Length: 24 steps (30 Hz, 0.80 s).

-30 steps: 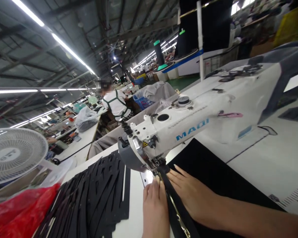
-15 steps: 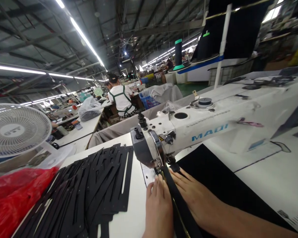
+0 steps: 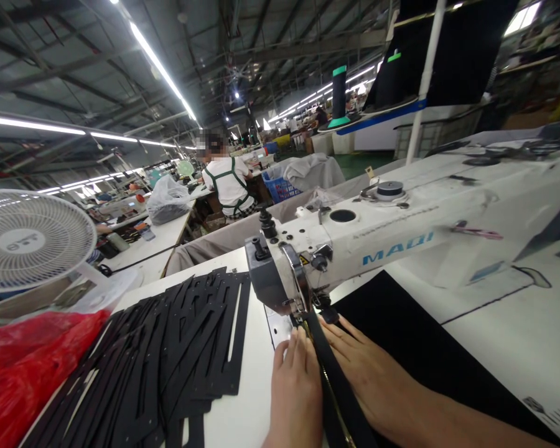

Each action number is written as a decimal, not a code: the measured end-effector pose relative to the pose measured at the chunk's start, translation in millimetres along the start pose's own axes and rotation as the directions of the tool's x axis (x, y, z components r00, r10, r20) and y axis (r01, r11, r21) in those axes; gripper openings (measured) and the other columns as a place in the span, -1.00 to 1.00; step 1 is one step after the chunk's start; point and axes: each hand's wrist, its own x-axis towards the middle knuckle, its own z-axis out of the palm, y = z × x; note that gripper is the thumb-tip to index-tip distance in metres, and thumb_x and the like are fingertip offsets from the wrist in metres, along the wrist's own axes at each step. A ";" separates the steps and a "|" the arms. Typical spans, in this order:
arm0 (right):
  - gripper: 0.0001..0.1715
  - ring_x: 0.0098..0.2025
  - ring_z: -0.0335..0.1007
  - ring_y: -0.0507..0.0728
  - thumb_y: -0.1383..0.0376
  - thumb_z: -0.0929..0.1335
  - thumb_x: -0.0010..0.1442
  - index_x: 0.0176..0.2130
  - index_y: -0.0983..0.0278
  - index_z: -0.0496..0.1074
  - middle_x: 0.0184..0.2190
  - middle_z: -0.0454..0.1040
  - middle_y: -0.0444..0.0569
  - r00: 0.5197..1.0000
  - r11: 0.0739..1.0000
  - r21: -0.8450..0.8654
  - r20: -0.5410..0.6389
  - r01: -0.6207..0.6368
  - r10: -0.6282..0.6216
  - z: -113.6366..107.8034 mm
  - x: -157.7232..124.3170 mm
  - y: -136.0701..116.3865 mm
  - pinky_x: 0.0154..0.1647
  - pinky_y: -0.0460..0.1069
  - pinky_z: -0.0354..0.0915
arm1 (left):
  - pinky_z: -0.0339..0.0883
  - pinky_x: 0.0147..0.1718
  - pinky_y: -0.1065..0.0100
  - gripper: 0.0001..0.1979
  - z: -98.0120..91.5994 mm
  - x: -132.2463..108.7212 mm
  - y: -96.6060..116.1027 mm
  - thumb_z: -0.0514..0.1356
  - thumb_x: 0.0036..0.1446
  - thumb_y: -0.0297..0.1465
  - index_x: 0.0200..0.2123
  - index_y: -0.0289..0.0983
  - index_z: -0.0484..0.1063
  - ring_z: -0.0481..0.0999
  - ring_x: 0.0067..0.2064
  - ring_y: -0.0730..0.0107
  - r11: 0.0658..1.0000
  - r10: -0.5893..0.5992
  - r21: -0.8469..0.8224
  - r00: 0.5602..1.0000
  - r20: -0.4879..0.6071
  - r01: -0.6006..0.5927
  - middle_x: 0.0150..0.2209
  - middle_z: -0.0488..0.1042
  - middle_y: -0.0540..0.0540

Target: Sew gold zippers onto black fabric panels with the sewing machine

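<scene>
A white sewing machine (image 3: 382,242) stands over the white table, its needle area just beyond my fingertips. Under it runs a black strip with a gold zipper edge (image 3: 332,379). My left hand (image 3: 296,386) lies on the left side of the strip, fingers stretched forward close together. On the strip's right side my right hand (image 3: 366,367) rests flat with fingers extended, partly over a large black fabric panel (image 3: 415,336). Neither hand is wrapped round anything. The needle tip itself is too small to make out.
Many flat black slotted pieces (image 3: 168,354) are piled left of my left hand. Farther left are a red plastic bag (image 3: 32,367) and a white fan (image 3: 28,239). Pink-handled snips (image 3: 478,231) lie on the machine arm. A person in a white shirt (image 3: 228,180) is ahead.
The camera view has shifted slightly. Both hands stay beside the strip near the needle area, with my left hand marginally farther left in view.
</scene>
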 end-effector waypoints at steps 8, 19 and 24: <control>-0.39 0.26 -0.03 0.23 0.32 0.23 0.23 0.25 0.24 0.07 0.23 0.10 0.07 1.000 0.999 0.050 -0.009 0.000 0.001 -2.7 -2.2 1.5 0.24 0.21 -0.02 | 0.45 -0.22 0.15 -0.63 -3.0 0.6 -2.9 -0.16 0.10 -0.73 -0.11 -0.51 0.32 0.46 -0.08 0.12 0.999 0.046 0.009 0.997 0.055 -0.047 -0.11 0.43 -0.37; -0.38 0.26 -0.05 0.23 0.31 0.20 0.24 0.26 0.31 0.04 0.25 0.06 0.11 0.999 0.999 -0.022 0.026 0.023 -0.022 4.0 -4.4 6.4 0.22 0.22 0.01 | 0.45 -0.21 0.12 -0.67 -5.2 3.1 3.1 -0.13 0.10 -0.73 -0.13 -0.53 0.31 0.47 -0.12 0.11 1.000 -0.003 -0.013 0.996 0.087 0.005 -0.13 0.41 -0.41; -0.38 0.27 -0.06 0.23 0.33 0.19 0.23 0.25 0.36 0.04 0.23 0.08 0.13 1.000 1.000 -0.023 0.016 0.019 -0.018 3.1 -4.1 7.1 0.24 0.21 -0.02 | 0.40 -0.14 0.12 -0.68 -9.7 6.6 0.9 -0.12 0.13 -0.72 -0.09 -0.52 0.28 0.43 -0.08 0.13 0.998 0.000 -0.068 0.988 0.154 0.010 -0.09 0.37 -0.40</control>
